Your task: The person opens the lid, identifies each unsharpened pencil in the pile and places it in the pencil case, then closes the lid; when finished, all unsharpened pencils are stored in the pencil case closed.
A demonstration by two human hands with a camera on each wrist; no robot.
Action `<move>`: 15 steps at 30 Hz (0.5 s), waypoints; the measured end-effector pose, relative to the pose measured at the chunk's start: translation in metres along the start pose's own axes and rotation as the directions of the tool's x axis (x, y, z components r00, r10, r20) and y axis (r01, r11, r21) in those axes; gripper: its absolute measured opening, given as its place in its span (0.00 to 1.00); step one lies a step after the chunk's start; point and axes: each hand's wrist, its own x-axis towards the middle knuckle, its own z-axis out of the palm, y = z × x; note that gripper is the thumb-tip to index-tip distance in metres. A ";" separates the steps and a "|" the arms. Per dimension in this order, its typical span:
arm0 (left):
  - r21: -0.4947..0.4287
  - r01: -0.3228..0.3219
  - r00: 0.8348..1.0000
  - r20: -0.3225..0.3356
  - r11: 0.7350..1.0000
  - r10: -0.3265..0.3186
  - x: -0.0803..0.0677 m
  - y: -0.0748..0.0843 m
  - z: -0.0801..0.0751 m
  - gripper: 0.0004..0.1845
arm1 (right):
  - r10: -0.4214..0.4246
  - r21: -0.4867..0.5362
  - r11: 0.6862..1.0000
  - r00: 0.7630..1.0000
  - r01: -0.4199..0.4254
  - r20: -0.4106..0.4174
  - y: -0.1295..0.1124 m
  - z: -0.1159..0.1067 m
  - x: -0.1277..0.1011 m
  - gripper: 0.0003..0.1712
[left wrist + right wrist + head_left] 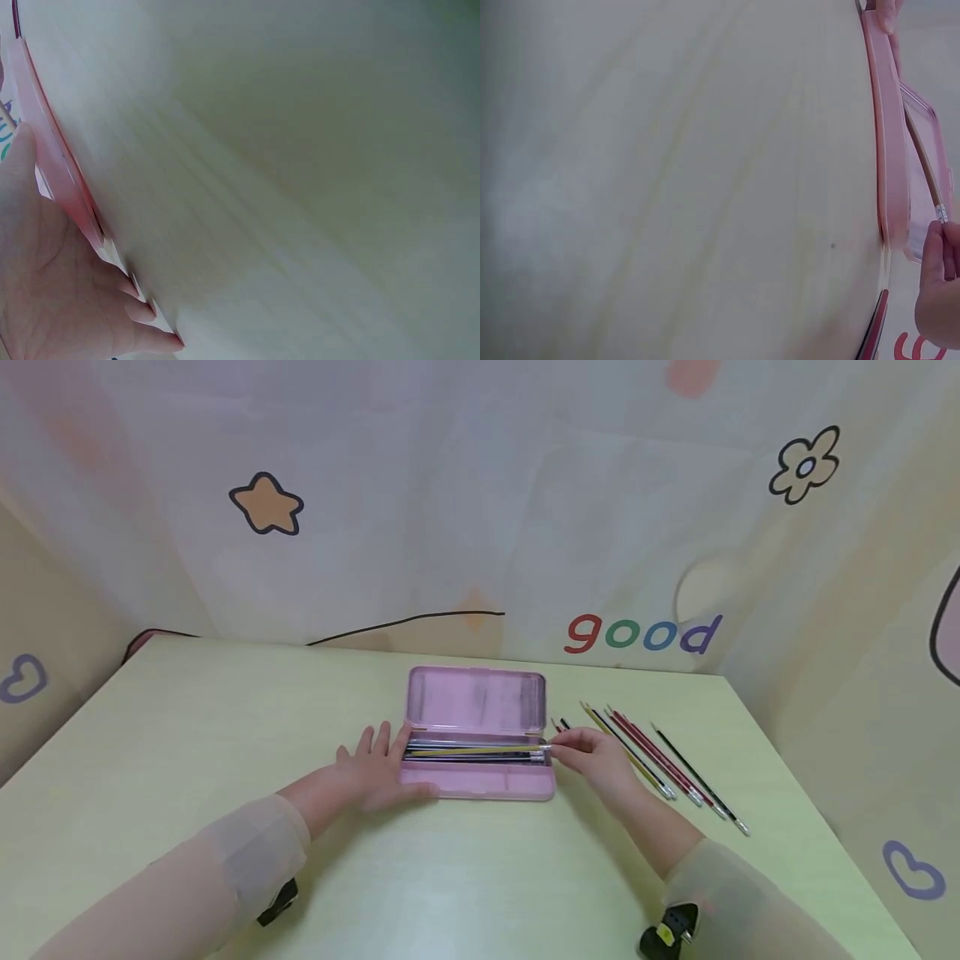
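Observation:
A pink pencil case [480, 782] lies on the table with its lid [480, 697] folded back. Several dark pencils [480, 759] are inside it. My left hand [367, 777] rests against the case's left end, fingers spread, the thumb along its front corner. Between thumb and fingertips, my right hand [603, 764] pinches a yellow pencil [472, 750] by its eraser end, at the right end of the case. This pencil lies lengthwise over the others. In the right wrist view its silver ferrule [941, 214] shows just beyond the fingertips, and the shaft slants into the case.
Right of the case, several loose pencils lie slanted side by side: yellow ones [600, 720], red ones [660, 756] and a black one [701, 781]. A few pencil tips [564, 724] show behind the right hand. A printed curtain [465, 510] hangs behind the table [187, 727].

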 end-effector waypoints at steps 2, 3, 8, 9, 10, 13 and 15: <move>-0.005 -0.001 1.000 0.000 1.000 0.001 -0.001 0.001 0.000 0.60 | -0.006 0.016 1.000 1.000 0.006 -0.002 0.001 0.001 0.001 0.12; -0.009 -0.001 1.000 -0.001 1.000 0.001 -0.001 0.000 -0.001 0.60 | -0.007 0.023 1.000 1.000 0.007 -0.004 0.001 0.002 0.001 0.12; -0.007 -0.001 1.000 0.005 1.000 0.002 0.001 -0.003 0.001 0.60 | -0.006 0.038 0.999 1.000 0.006 -0.018 0.001 0.006 0.004 0.12; -0.006 -0.002 1.000 0.002 1.000 0.002 0.002 -0.004 0.002 0.60 | -0.004 0.037 0.999 1.000 0.005 -0.023 0.001 0.007 0.005 0.12; -0.007 -0.003 1.000 -0.003 1.000 0.003 0.003 -0.005 0.003 0.61 | -0.004 0.039 0.999 1.000 0.005 -0.025 0.001 0.007 0.005 0.12; -0.009 -0.010 1.000 -0.016 1.000 0.010 0.006 -0.006 0.005 0.62 | -0.006 0.043 0.999 0.999 0.007 -0.032 -0.001 0.008 0.005 0.13; -0.011 -0.018 1.000 -0.024 1.000 0.018 0.005 -0.005 0.003 0.61 | -0.012 0.034 0.999 0.999 0.013 -0.037 -0.001 0.009 0.006 0.12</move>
